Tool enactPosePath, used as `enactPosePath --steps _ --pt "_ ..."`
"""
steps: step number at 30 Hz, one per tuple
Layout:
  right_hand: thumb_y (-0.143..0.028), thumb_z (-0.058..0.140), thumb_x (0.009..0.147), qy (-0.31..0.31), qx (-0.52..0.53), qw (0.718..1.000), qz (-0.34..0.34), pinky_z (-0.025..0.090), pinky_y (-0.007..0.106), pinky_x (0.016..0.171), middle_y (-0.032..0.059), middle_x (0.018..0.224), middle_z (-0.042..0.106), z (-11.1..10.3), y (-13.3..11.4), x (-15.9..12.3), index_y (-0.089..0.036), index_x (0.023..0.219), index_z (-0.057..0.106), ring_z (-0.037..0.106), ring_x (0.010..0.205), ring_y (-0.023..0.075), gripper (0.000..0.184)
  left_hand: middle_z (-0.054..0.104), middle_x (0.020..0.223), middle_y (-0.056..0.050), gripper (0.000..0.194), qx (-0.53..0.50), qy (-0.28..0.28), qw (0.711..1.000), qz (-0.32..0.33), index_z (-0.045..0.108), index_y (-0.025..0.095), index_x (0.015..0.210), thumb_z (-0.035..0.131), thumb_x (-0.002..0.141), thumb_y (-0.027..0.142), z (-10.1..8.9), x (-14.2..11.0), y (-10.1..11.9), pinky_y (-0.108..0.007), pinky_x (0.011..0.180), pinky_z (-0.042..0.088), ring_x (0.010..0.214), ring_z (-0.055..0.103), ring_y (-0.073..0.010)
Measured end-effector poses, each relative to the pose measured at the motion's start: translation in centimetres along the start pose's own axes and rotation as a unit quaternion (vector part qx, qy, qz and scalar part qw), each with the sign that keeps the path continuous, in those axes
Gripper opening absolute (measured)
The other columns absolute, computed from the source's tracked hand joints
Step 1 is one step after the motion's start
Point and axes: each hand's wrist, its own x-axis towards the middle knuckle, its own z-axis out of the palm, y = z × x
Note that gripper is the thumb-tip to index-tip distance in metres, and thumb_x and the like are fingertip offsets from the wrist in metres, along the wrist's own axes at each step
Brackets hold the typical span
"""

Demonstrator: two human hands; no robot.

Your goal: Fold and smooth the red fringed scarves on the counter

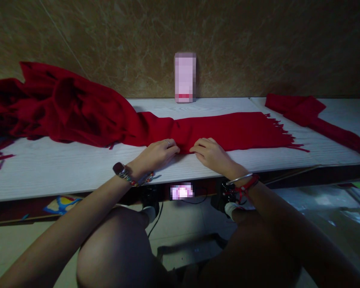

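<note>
A long red scarf [228, 130] lies flat across the white table [63, 168], its fringed end pointing right and its other end bunched in a heap at the left. My left hand [156, 155] pinches the scarf's near edge with curled fingers; it wears a ring, and the wrist a bracelet. My right hand [210, 154] grips the same edge a short way to the right, fingers bent onto the cloth, with bangles on the wrist.
A second red scarf [312, 114] lies at the table's right end. A blurred pink box [185, 78] stands against the brown wall behind. My knees and feet are below the table's front edge, with cables on the floor.
</note>
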Motion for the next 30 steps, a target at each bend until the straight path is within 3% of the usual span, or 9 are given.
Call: enactPosePath --steps 14,20,30 --pt "-0.019 0.055 0.087 0.016 -0.041 0.999 0.02 0.032 0.03 0.073 0.0062 0.087 0.066 0.2 -0.8 0.5 -0.015 0.092 0.068 0.053 0.081 0.0182 0.015 0.062 0.077 -0.005 0.026 0.0 0.016 1.0 -0.004 0.064 0.013 0.084 0.04 0.091 0.018 0.2 -0.1 -0.2 -0.021 0.057 0.045 0.065 0.055 -0.0122" --pt "-0.011 0.049 0.089 -0.018 -0.059 0.998 0.005 0.029 0.031 0.07 0.0064 0.082 0.064 0.1 -1.9 1.6 -0.013 0.084 0.067 0.05 0.076 0.0167 0.019 0.059 0.074 -0.004 0.027 0.012 0.014 1.0 -0.015 0.063 0.015 0.082 0.038 0.091 0.019 0.1 0.0 -0.1 -0.02 0.054 0.044 0.064 0.053 -0.0116" --pt "-0.008 0.045 0.089 -0.006 -0.067 0.996 0.05 0.032 0.031 0.071 0.0068 0.08 0.063 0.3 -2.5 1.7 -0.014 0.082 0.067 0.049 0.072 0.0175 0.023 0.06 0.077 -0.005 0.029 0.026 0.011 0.999 -0.019 0.064 0.014 0.084 0.04 0.093 0.028 0.2 0.2 0.0 -0.021 0.051 0.04 0.064 0.052 -0.0121"
